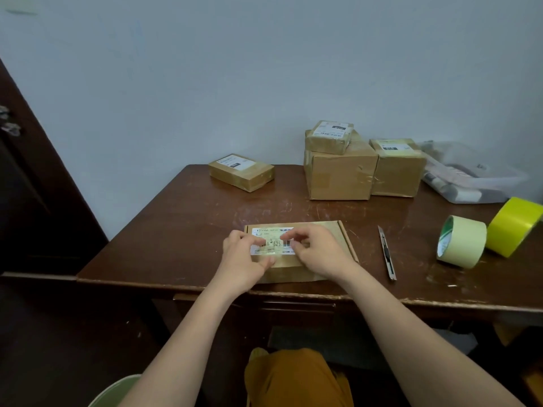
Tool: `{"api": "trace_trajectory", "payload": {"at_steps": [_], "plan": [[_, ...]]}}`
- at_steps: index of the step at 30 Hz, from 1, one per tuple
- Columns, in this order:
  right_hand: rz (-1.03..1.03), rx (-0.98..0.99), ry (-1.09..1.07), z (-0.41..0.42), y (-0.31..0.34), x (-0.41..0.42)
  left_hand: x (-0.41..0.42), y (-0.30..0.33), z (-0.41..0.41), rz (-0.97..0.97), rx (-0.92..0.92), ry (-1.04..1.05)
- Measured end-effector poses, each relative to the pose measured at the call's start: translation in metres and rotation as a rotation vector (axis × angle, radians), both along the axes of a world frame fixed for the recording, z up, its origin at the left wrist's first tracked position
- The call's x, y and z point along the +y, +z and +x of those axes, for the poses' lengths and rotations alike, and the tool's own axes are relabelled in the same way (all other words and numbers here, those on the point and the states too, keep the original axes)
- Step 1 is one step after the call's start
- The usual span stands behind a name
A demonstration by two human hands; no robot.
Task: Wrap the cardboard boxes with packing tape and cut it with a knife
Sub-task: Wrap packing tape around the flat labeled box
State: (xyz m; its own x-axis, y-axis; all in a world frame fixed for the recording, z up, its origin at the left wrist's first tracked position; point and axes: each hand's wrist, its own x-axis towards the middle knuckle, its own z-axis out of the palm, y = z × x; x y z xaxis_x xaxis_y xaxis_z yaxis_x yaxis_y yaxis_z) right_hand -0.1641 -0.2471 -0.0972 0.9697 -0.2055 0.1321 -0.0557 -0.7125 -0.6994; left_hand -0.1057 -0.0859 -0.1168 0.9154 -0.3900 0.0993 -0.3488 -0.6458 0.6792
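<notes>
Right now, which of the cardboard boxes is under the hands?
The flat box at the table's near edge, label up; both hands rest on it. The other four sit untouched by the wall.
</notes>
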Motion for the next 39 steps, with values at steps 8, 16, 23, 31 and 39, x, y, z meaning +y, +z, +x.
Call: {"api": "trace_trajectory", "payload": {"at_steps": [8,16,23,31,39], "plan": [[0.119,0.028,-0.025,0.02,-0.007,-0.008,-0.005,-0.003,0.015,0.016,-0.046,-0.034],[0.286,0.046,-0.029,0.025,-0.009,-0.012,-0.009,0.001,0.025,0.179,-0.084,-0.132],[0.383,0.037,0.013,0.025,-0.011,-0.018,-0.015,0.0,0.024,0.264,-0.142,-0.157],[0.38,0.003,0.03,0.025,-0.015,-0.018,-0.014,0.005,0.025,0.338,-0.146,-0.172],[0.395,0.016,0.039,0.021,-0.014,-0.018,-0.018,0.012,0.023,0.394,-0.091,-0.183]]}}
